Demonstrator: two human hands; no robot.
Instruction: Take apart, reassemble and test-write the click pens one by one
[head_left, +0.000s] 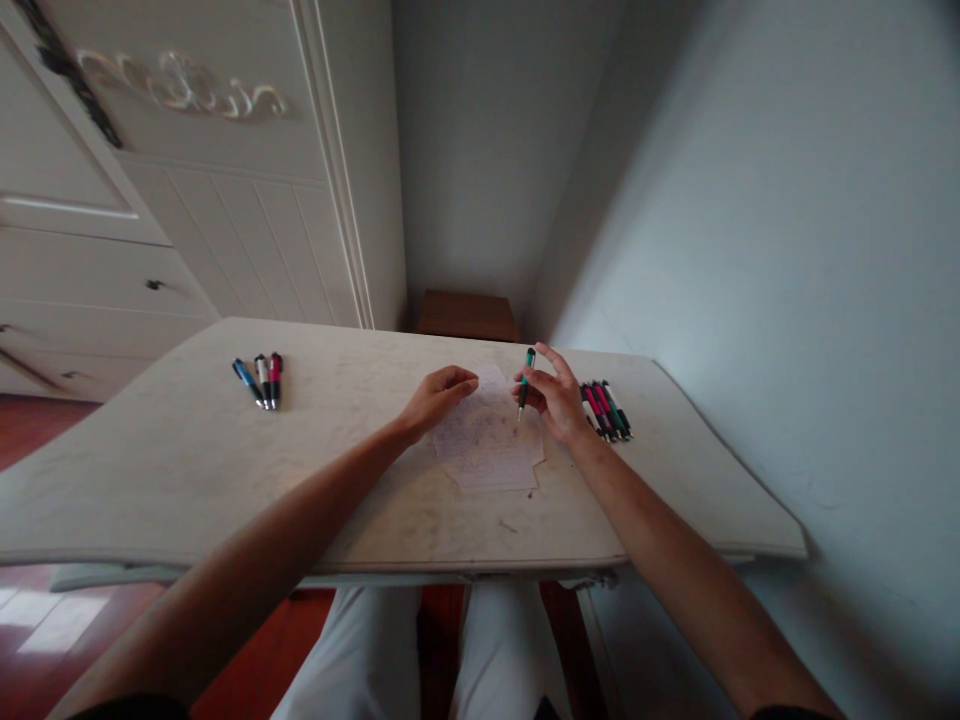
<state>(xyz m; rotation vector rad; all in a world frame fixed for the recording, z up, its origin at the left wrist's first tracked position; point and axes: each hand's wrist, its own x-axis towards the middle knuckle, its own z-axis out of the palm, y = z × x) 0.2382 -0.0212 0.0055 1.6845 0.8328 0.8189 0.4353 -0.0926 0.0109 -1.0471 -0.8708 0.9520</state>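
In my right hand [553, 398] is a green and black pen [527, 380], gripped between thumb and fingers with its tip pointing down over a written-on sheet of paper [491, 460]. The index finger sticks out away from the pen. My left hand [442, 395] lies at the paper's left side, its fingers bent and drawn together near the thumb; nothing shows in them. Just right of my right hand, several pens [606, 410] in pink, green and dark colours lie side by side, partly hidden by the wrist.
Three pens, blue [247, 382], white [262, 380] and pink [276, 380], lie on the left of the white table [337, 470]. A white cabinet [247, 230] stands behind at left, a brown box [466, 314] beyond the far edge, and a wall [787, 300] at right.
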